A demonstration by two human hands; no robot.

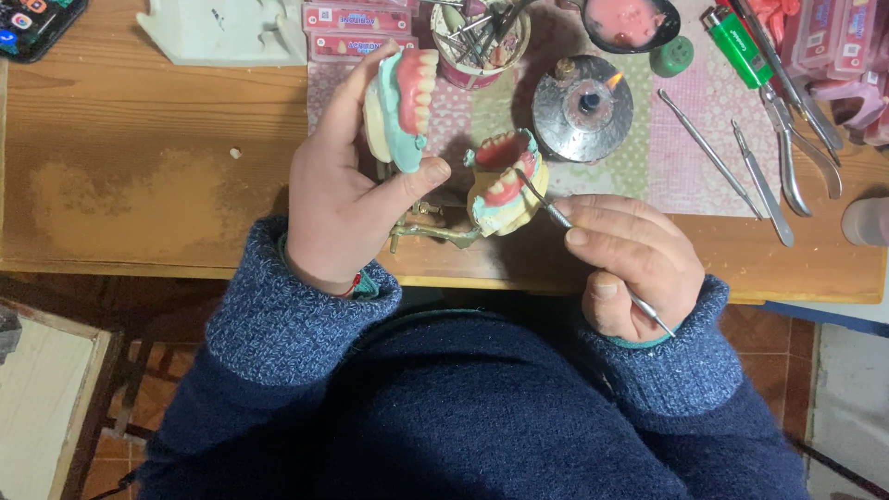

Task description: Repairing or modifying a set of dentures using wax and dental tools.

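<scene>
A wooden bench (157, 185) fills the upper frame. An upper denture model (403, 106) is pinched upright at upper centre by the left hand (338, 199). The right hand (634, 264) is closed around a thin metal tool (556, 215), its tip laid on the lower model (505, 185) on a brass articulator (431, 231). Wax carving seems in hand; fine tip control is called for next. Pink flat boxes (356, 28) lie at the top, a green lighter (736, 42) upper right, beside a lit burner (583, 106).
</scene>
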